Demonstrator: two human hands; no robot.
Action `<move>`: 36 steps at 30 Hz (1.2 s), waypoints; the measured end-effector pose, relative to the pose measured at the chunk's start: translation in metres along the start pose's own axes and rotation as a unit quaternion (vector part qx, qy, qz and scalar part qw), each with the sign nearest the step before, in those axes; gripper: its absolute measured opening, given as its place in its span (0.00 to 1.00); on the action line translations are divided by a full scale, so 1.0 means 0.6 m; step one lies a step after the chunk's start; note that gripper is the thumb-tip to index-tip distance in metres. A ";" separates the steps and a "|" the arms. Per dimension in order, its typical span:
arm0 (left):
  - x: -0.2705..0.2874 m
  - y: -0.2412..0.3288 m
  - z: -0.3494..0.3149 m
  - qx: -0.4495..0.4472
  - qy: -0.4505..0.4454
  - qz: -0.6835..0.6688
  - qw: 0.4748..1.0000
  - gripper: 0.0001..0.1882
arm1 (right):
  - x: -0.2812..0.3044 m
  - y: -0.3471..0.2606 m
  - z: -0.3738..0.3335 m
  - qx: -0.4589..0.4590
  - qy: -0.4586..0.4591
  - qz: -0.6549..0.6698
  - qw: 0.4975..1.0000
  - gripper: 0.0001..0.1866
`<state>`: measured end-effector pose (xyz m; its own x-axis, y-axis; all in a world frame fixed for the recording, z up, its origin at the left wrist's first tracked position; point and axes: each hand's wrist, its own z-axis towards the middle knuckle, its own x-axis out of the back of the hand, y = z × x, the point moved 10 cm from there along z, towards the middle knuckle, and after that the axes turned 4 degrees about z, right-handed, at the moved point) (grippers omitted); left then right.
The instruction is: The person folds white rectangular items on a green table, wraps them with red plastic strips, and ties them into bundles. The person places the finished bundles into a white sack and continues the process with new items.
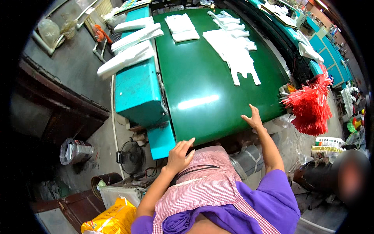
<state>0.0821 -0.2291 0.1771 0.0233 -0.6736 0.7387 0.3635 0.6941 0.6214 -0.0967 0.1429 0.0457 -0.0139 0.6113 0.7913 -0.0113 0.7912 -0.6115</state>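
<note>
My right hand point(254, 119) hovers over the near right part of a green conveyor belt point(222, 105), thumb and fingers apart, holding nothing. My left hand point(180, 156) is at the belt's near left edge, in front of my checked apron, with fingers stretched and nothing in them. Beyond my right hand lies an overlapping row of white plastic vest bags point(233, 46), the nearest with its handles toward me. Farther left on the belt rests a flat stack of white bags point(181, 27). Folded white bundles point(126, 58) lie across the teal side housing.
The teal housing point(138, 91) borders the belt on the left. A bunch of red plastic strips point(311, 103) hangs at its right corner. A black fan point(131, 156) and a yellow sack point(111, 218) stand low at left. Another person point(348, 175), blurred, is at lower right.
</note>
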 end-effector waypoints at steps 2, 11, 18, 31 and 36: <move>-0.032 -0.032 0.066 -0.006 0.011 0.018 1.000 0.24 | 0.009 0.001 0.046 -0.001 0.001 -0.008 1.000 0.47; -0.206 -0.377 0.358 0.231 0.099 0.184 0.950 0.27 | 0.048 0.033 0.352 0.078 -0.046 -0.084 0.992 0.52; -0.261 -0.433 0.413 0.386 0.083 0.350 0.850 0.32 | -0.073 0.053 0.508 0.262 -0.117 -0.133 0.949 0.48; -0.258 -0.430 0.432 0.413 0.043 0.341 0.843 0.33 | -0.197 -0.167 0.956 0.325 -0.159 -0.084 0.928 0.38; -0.256 -0.426 0.438 0.395 0.037 0.357 0.845 0.34 | -0.005 -0.144 1.203 0.295 0.089 -0.052 0.950 0.30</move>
<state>-0.2589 -0.2364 -0.0268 0.0432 -0.0041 0.9991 -0.5037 0.8635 0.0254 -0.8173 0.0605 0.0932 0.1868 0.5660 0.8030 -0.5625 0.7317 -0.3849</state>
